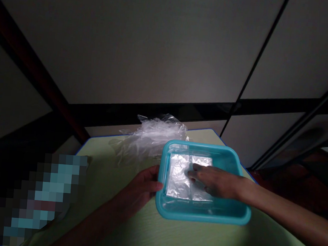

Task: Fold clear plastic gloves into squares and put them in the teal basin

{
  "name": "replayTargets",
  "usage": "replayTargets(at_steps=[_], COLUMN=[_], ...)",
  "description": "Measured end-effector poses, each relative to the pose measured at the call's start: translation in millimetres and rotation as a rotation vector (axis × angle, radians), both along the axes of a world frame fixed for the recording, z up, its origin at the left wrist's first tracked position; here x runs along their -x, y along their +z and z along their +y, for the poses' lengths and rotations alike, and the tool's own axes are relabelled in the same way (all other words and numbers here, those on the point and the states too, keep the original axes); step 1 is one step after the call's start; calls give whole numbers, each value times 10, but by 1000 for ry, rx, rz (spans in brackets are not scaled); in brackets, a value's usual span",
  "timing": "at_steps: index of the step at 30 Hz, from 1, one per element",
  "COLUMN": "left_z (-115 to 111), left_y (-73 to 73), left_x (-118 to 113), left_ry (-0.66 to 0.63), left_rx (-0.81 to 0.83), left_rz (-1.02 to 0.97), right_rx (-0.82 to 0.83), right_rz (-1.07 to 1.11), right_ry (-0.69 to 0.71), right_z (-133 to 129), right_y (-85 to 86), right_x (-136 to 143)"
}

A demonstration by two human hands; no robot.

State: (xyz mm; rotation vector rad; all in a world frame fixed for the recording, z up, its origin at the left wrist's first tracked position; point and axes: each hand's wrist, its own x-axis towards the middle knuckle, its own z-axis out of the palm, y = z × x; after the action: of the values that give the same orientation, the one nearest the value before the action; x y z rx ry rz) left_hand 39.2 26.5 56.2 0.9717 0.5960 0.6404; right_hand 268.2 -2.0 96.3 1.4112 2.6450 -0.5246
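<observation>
A teal plastic basin [202, 218] stands on the green table. Two flat, shiny clear-plastic packets lie side by side on its floor, a left one [178, 177] and a right one [202, 194]. My left hand [148, 182] grips the basin's left rim, thumb on top and fingers under or behind the wall. Inside the basin, my right hand [212, 180] reaches in from the right over the right packet, fingers apart and pointing left, its fingertips near the gap between the packets. Nothing is visibly held in it.
Crumpled clear plastic bags [154, 137] lie behind and left of the basin. A blurred-out teal item [53, 190] is at the table's left edge. The green table [133, 230] has a blue edge, with pale wall panels [158, 54] behind.
</observation>
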Motion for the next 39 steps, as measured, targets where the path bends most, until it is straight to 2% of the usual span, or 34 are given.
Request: replayTargets(at_steps=[4,9,13,17,24,28,31,35,39], left_z=[3,6,7,4,22,31,61,155,263], left_y=[-6,9,22,9,-16,-15,-18,-5,18], left_x=[6,-3,-16,-39,-74,-93,-133,-281,-550], left_ry=[5,10,2,8,7,13,0,15,68], left_rx=[16,19,24,15,59,68,64,80,89], left_rz=[16,-3,-8,-30,-56,-54,-87,-114,-152], right_rx=[38,10,-11,13,39,7,-53,-251,-481], right_rz=[30,82,124,74,45,15,48,137,169], right_ry=[8,32,34,42,-14,-43,-41,-49,-171], right_z=[15,58,121,163,166,211,255,305,374], right_y=[60,134,77,36,247,266,220,208,252], right_x=[-42,-137,-176,-154,-141,-209,-315,-524,-777])
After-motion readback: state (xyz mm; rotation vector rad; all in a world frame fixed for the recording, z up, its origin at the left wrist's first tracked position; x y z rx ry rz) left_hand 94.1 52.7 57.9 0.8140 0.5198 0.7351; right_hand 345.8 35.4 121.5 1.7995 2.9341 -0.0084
